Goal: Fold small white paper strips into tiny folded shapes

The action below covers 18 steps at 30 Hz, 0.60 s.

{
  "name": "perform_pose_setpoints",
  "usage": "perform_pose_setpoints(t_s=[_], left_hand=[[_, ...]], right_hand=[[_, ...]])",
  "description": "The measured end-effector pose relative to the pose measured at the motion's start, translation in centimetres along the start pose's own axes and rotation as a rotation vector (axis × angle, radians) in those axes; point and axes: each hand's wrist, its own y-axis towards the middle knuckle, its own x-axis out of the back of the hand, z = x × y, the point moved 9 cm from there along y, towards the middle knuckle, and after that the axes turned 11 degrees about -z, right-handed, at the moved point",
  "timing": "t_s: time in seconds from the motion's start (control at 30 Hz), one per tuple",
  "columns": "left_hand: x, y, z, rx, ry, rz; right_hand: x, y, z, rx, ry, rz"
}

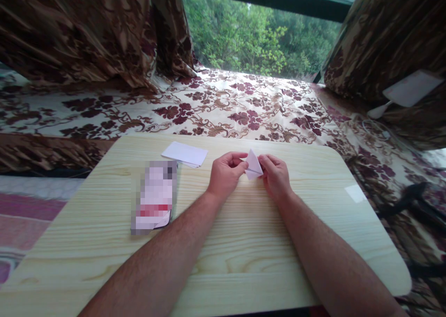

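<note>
A small piece of folded white paper (252, 162) is held up just over the table, between my two hands. It has a pointed top and a crease or slit across its lower part. My left hand (227, 170) pinches its left edge between thumb and fingers. On the other side, my right hand (275, 172) grips the right edge, with its fingertips partly hidden behind the paper. Left of my hands lies a small stack of white paper sheets (185, 154).
The pale wood-grain table (251, 261) carries a phone-shaped object (155, 196), blurred out, beside my left forearm. Behind the table spreads a floral cloth (244, 108) under a window. A white lamp-like object (413, 88) stands at the right, with a cable (374, 128) near it.
</note>
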Motion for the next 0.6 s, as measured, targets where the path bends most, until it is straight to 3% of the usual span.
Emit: perform_pose_setpoints(t_s=[0.37,0.6], left_hand=[[0.3,0.0,-0.3,-0.011,-0.013,-0.026],[-0.7,-0.7,-0.8,-0.048,0.076,0.082]], right_hand=[[0.0,-0.1,-0.1,0.010,-0.024,-0.008],[0.0,-0.2,0.1,0.003,-0.018,-0.025]])
